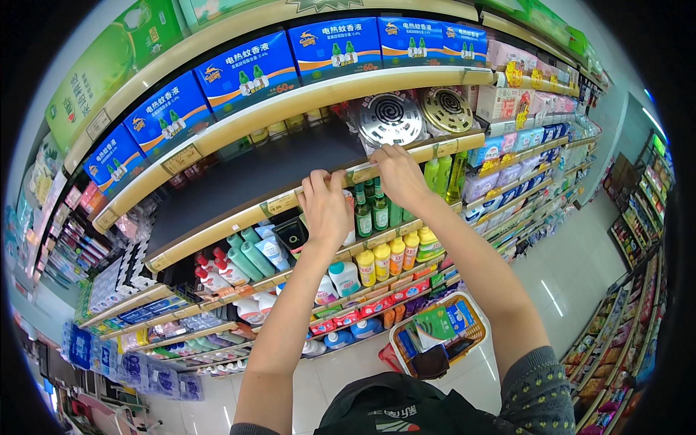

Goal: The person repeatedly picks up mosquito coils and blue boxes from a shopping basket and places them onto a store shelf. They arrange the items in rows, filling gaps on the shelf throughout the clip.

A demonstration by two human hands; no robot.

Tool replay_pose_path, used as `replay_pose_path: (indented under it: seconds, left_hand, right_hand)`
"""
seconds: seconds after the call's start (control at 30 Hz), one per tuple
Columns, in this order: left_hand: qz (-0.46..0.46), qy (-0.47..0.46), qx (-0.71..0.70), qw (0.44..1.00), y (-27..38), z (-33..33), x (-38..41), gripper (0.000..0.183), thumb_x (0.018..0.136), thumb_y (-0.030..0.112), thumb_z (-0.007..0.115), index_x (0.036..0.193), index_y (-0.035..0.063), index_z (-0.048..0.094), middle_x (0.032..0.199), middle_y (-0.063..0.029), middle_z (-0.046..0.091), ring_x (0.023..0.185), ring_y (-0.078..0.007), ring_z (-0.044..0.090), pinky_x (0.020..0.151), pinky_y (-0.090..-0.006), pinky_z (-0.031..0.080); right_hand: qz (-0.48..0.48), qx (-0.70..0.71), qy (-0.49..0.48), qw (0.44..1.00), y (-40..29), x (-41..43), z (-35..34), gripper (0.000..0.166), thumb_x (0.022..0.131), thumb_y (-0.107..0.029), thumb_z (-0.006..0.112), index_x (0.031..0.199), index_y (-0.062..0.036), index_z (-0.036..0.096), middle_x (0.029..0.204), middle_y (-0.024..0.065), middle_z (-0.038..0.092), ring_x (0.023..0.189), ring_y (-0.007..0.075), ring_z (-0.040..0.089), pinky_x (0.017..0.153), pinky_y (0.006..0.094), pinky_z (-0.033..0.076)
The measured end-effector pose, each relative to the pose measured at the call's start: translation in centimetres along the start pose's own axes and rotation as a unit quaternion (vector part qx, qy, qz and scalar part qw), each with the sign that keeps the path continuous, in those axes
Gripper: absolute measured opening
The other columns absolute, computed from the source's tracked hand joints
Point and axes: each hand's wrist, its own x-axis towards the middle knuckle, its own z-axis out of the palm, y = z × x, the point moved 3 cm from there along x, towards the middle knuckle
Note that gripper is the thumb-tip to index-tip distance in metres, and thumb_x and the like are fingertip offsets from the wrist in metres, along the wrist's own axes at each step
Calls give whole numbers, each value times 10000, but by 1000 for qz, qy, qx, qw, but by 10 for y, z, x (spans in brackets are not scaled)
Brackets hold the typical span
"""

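Note:
My left hand (326, 206) is at the front edge of a dark shelf board (261, 168), its fingers curled over the yellowish price-label strip (244, 217). Further right along the same strip is my right hand (401, 175), fingertips bent onto its upper edge. Part of a label (363, 173) shows between the two hands. Just behind my right hand, a silver mosquito-coil holder (390, 120) with a dark spiral stands beside a gold one (447, 110). My thumbs are largely hidden. Green glass bottles (380, 209) stand on the shelf below.
Blue boxes (247, 73) line the shelf above. Lower shelves hold yellow bottles (382, 261), teal bottles (255, 258) and white pump bottles (231, 269). A shopping basket (478, 321) with packages stands on the tiled floor (549, 288). Another stocked rack (614, 348) runs along the right.

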Motion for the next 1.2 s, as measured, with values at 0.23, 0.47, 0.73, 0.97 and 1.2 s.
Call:
replay_pose_path:
  seconds: [0.23, 0.47, 0.73, 0.97, 1.2]
  left_hand:
    - [-13, -9, 3, 1000, 1, -3, -1, 444, 676, -3, 650, 1110, 77, 606, 1065, -112, 476, 1019, -299, 470, 869, -432, 372]
    - [-45, 78, 93, 992, -21, -31, -9, 337, 742, 31, 606, 1079, 37, 618, 1036, -102, 535, 1018, -286, 505, 950, -433, 352]
    - [0, 78, 185, 980, -44, -39, -22, 308, 725, 25, 568, 1032, 21, 570, 973, -105, 538, 961, -273, 525, 944, -417, 370]
    - [33, 27, 214, 976, -57, -40, -16, 242, 731, 32, 547, 971, 10, 575, 909, -112, 510, 908, -288, 512, 919, -413, 379]
    - [0, 17, 218, 976, -72, -56, -23, 205, 760, 36, 547, 958, 15, 594, 937, -108, 507, 944, -274, 512, 932, -418, 367]
  right_hand:
    - [18, -19, -24, 999, 0, 5, 1, 185, 674, 57, 571, 842, -2, 621, 917, 170, 621, 923, 341, 596, 844, 396, 485]
    - [45, -7, -15, 999, -5, 6, -1, 155, 665, 64, 568, 797, 7, 624, 918, 161, 618, 916, 332, 593, 836, 409, 487]
    - [58, 14, 23, 998, -9, 4, 3, 157, 667, 93, 554, 783, 5, 614, 874, 145, 589, 882, 332, 562, 812, 415, 466]
    - [77, 98, 54, 991, -4, 1, 2, 102, 738, 86, 549, 788, 7, 590, 835, 150, 571, 832, 362, 566, 734, 415, 456]
    - [119, 103, 29, 987, 2, 1, 6, 52, 773, 18, 580, 784, -8, 624, 871, 128, 599, 875, 341, 577, 766, 420, 470]
